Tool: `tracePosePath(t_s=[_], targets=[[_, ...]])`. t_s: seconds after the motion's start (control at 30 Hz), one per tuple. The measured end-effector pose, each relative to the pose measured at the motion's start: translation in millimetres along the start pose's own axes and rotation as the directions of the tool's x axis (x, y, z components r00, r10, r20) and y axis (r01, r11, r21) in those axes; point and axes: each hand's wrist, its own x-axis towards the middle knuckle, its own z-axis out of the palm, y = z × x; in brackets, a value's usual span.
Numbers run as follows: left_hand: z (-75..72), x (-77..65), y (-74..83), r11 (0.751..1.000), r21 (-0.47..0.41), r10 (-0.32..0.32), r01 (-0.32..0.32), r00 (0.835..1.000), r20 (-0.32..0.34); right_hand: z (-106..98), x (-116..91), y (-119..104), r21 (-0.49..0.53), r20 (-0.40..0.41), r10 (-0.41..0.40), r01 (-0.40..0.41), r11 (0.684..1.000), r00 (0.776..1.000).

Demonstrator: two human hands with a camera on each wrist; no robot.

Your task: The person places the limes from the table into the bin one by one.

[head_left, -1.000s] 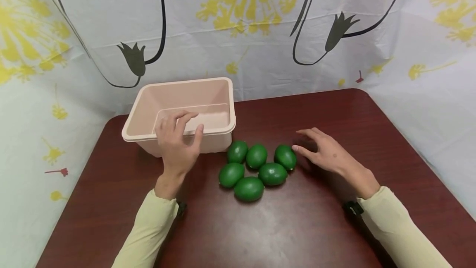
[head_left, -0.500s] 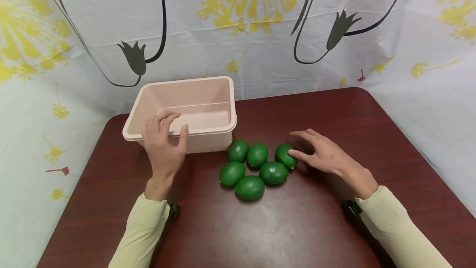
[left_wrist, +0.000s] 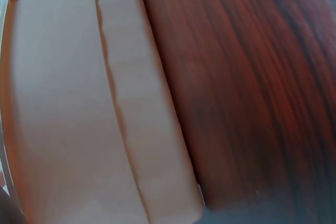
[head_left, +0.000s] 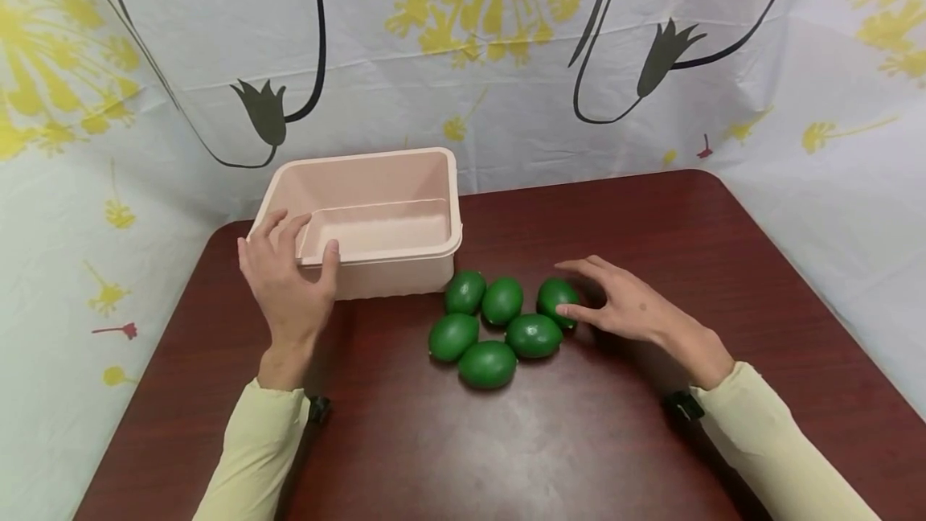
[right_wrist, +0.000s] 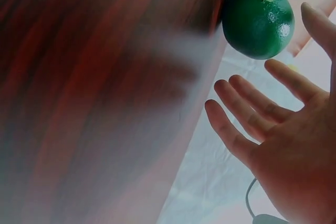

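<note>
Several green limes [head_left: 488, 365] lie in a loose group on the table. My right hand [head_left: 637, 304] reaches beside the rightmost lime [head_left: 555, 297], its thumb overlapping that lime in the head view. In the right wrist view, the fingers of the right hand [right_wrist: 283, 124] are spread and extended near a lime [right_wrist: 258, 22], with a gap between its palm and the fruit. My left hand [head_left: 289, 292], fingers loosely bent and holding nothing, is at the near left corner of a pale pink plastic bin [head_left: 398, 272]. Whether it touches the rim cannot be told.
The dark red wooden table [head_left: 550, 449] ends against a patterned white sheet [head_left: 521, 119] at the back and sides. The bin stands at the back left, its inside floor visible with no limes on it. Its outer wall [left_wrist: 68, 103] fills the left wrist view's left side.
My left hand has moved left along the bin's front rim. My right hand has shifted slightly left, bringing its thumb over the rightmost lime in view. The limes and bin stay put.
</note>
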Motion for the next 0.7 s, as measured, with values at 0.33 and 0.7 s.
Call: tracePosePath(t_s=[0.33,0.7], targets=[[-7.0,-0.7,-16.2,0.998,0.003,-0.066,0.066,0.998,0.014,3,0,0,0.032,-0.003,-0.05,0.05,0.998,0.999],[-16.2,0.3,-24.4,0.982,0.017,-0.188,0.187,0.98,0.071,4,-1,0,0.073,-0.008,-0.111,0.111,0.991,0.994]])
